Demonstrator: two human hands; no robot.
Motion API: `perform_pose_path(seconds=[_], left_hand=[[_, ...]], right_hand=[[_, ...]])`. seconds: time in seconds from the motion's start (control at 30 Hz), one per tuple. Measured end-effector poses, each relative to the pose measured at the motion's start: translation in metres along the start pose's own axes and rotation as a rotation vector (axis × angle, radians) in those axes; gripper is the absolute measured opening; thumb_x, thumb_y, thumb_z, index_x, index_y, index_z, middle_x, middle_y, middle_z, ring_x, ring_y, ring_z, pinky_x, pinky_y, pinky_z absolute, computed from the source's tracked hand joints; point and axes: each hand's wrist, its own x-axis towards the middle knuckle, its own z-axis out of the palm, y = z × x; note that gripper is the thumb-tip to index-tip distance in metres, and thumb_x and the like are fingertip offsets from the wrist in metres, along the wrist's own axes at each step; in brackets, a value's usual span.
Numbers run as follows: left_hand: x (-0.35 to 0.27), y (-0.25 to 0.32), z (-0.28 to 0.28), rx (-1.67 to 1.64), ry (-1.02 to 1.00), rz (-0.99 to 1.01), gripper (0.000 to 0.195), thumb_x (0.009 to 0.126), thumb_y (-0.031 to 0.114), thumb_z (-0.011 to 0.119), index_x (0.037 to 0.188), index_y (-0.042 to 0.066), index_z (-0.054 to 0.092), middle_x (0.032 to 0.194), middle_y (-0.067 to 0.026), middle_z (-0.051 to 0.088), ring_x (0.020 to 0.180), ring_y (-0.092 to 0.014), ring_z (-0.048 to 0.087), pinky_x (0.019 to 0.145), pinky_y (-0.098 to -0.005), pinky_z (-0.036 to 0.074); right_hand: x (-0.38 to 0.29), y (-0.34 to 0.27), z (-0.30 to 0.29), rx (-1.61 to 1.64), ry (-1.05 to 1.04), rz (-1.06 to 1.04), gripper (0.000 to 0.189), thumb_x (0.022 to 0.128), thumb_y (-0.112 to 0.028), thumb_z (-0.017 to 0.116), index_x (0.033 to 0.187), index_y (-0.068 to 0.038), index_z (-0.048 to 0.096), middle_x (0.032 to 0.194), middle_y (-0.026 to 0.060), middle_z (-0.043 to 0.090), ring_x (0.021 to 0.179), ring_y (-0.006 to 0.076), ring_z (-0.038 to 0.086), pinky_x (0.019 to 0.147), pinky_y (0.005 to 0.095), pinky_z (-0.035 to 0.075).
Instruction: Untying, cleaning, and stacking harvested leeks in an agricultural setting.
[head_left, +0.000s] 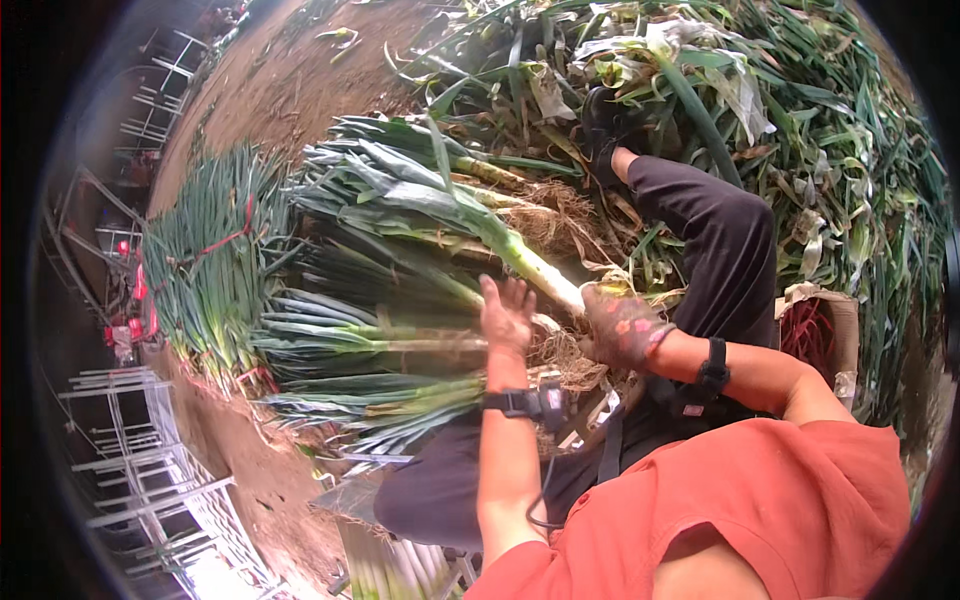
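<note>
My right hand (624, 330), in a patterned glove, grips the root end of a large green onion (517, 251). Its white stalk slants up and left to broad green leaves. My bare left hand (508, 319) is raised just below that stalk, slightly blurred, thumb and fingers apart and nothing in it. Under and beside it lie more green onions (427, 345), their leaves pointing left and their brown roots (559, 349) towards my lap. Other stalks with shaggy roots (551, 210) rest behind the held one.
A bundle of green onions (217, 262) tied with red cord sits at left. Trimmed leaves (832, 180) are heaped at the top and right around my shoe (604, 131). A cardboard box (844, 330) holds red strands (808, 337). White-stalked onions (397, 570) lie at the bottom; metal racks (142, 465) stand at far left.
</note>
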Motion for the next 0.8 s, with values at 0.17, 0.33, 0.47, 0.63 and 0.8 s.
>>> perform_pose_path(seconds=[0.17,0.33,0.47,0.63,0.8], left_hand=[[0.067,0.038,-0.009,0.614,0.321,0.64,0.062,0.078,0.041,0.067,0.116,-0.003,0.043,0.107,-0.0163,0.056,0.086,-0.024,0.058,0.07,-0.0392,0.049],[0.065,0.027,0.031,0.539,0.409,0.476,0.051,0.08,0.04,0.063,0.092,-0.009,0.056,0.082,-0.0159,0.062,0.067,-0.022,0.061,0.057,-0.0326,0.049],[0.058,0.034,0.023,-0.093,0.239,0.408,0.048,0.085,0.04,0.057,0.093,-0.007,0.056,0.078,-0.0124,0.06,0.065,-0.02,0.06,0.057,-0.0329,0.052],[0.044,0.022,0.018,-0.247,0.515,0.358,0.043,0.089,0.038,0.047,0.091,-0.004,0.056,0.082,-0.0119,0.059,0.069,-0.022,0.061,0.06,-0.0354,0.052],[0.018,-0.034,0.004,-0.081,0.357,-0.036,0.022,0.083,0.011,0.042,0.094,-0.002,0.057,0.084,-0.0118,0.06,0.072,-0.024,0.062,0.067,-0.0365,0.053]], right_hand=[[-0.014,-0.033,0.033,-0.2,-0.062,-0.134,0.064,0.072,-0.026,0.061,0.12,0.006,0.035,0.093,0.0227,0.056,0.082,0.0361,0.059,0.07,0.0415,0.048],[-0.023,-0.013,0.025,-0.003,0.125,-0.233,0.067,0.069,-0.017,0.062,0.127,0.002,0.033,0.097,0.0207,0.053,0.082,0.0387,0.057,0.069,0.0428,0.047],[-0.001,0.004,0.044,-0.031,0.13,-0.027,0.07,0.067,-0.015,0.063,0.129,-0.011,0.032,0.102,0.0203,0.049,0.079,0.0379,0.058,0.069,0.0436,0.047],[0.001,-0.009,0.043,0.21,0.065,0.02,0.065,0.067,-0.021,0.065,0.125,-0.01,0.037,0.095,0.0225,0.058,0.089,0.0373,0.058,0.074,0.0421,0.047],[0.055,-0.003,0.046,0.915,0.165,-0.041,0.059,0.066,-0.015,0.071,0.118,-0.002,0.045,0.096,0.0091,0.06,0.086,0.0148,0.057,0.075,0.0276,0.046]])
